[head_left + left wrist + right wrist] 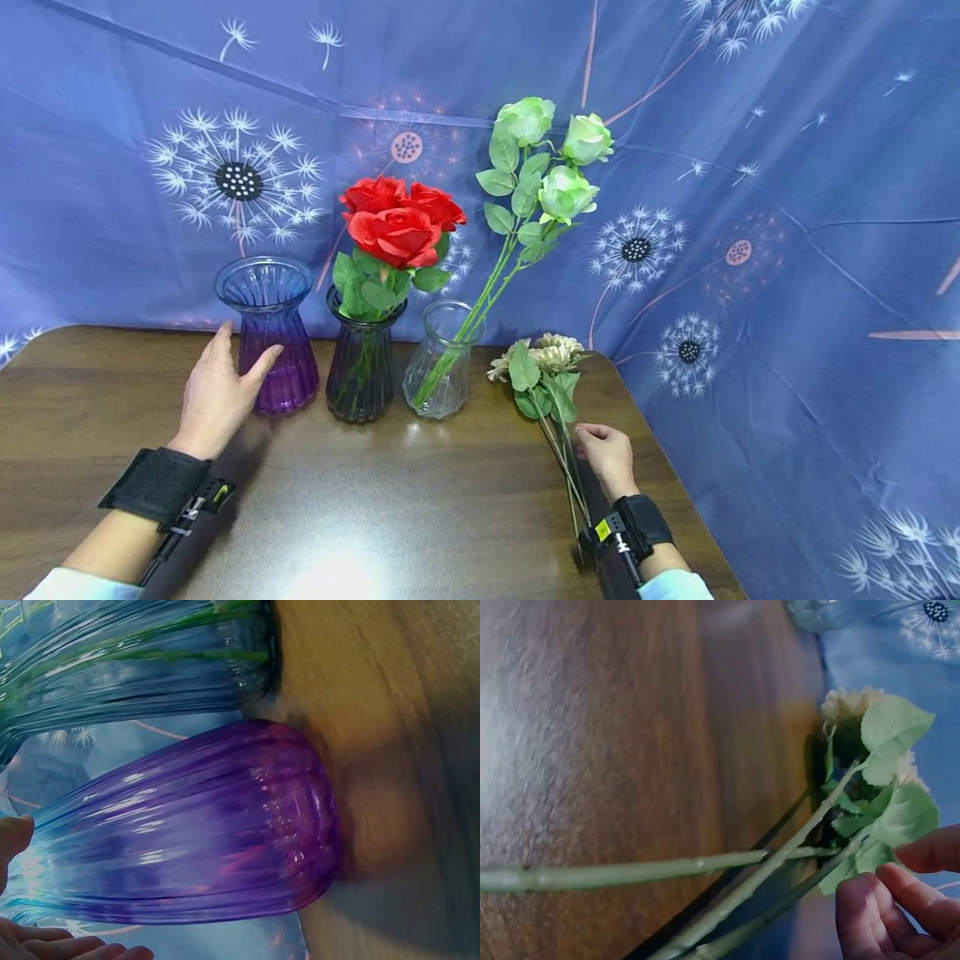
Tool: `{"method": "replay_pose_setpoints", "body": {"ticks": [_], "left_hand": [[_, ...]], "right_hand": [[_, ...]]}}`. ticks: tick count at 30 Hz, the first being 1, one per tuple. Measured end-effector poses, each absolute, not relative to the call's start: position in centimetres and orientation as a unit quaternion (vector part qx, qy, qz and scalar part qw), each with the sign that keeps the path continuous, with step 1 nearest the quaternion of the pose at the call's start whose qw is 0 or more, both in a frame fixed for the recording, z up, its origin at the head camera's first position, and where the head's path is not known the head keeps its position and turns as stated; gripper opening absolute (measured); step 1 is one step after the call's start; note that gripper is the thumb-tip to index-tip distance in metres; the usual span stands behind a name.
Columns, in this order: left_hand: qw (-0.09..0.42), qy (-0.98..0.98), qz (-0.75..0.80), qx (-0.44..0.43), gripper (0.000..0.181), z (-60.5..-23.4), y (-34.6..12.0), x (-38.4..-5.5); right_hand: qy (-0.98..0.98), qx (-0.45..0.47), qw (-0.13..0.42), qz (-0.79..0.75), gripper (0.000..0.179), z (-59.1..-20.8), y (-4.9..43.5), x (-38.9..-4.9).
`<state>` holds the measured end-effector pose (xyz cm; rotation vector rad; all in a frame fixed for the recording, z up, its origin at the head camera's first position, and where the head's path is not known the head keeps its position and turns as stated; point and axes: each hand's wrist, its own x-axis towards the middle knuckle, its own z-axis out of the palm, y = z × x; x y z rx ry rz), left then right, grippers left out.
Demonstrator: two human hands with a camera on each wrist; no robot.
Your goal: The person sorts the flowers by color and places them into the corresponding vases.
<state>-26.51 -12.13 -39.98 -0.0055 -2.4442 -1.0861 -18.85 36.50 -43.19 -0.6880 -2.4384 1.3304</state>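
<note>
At the back left stands a glass vase, blue at the top and purple below. My left hand is around its left and front side, thumb and fingers spread; the left wrist view shows the thumb beside the vase's narrower part. Whether the skin touches the glass, I cannot tell. Cream artificial flowers with green leaves and long stems lie at the table's right. Beside these stems is my right hand, fingers loosely bent; in the right wrist view its fingertips are near a leaf, with no stem between them.
A dark glass vase holding red roses stands right of the purple one. Beside it, a clear vase holds pale green roses leaning right. Blue dandelion-patterned cloth hangs behind the wooden table and along its right side.
</note>
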Motion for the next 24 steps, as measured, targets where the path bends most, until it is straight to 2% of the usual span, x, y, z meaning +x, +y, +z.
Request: {"method": "replay_pose_setpoints", "body": {"ticks": [7,24], "left_hand": [[0.235,-0.890,-0.390,-0.010,0.078,-40.05,-11.49,-26.59],[0.253,-0.880,-0.403,-0.008,0.075,-40.51,-11.14,-26.88]], "right_hand": [[-0.861,-0.244,0.076,0.440,0.033,-43.90,36.99,-19.09],[-0.871,-0.208,0.024,0.445,0.027,-43.77,37.00,-19.75]]}}
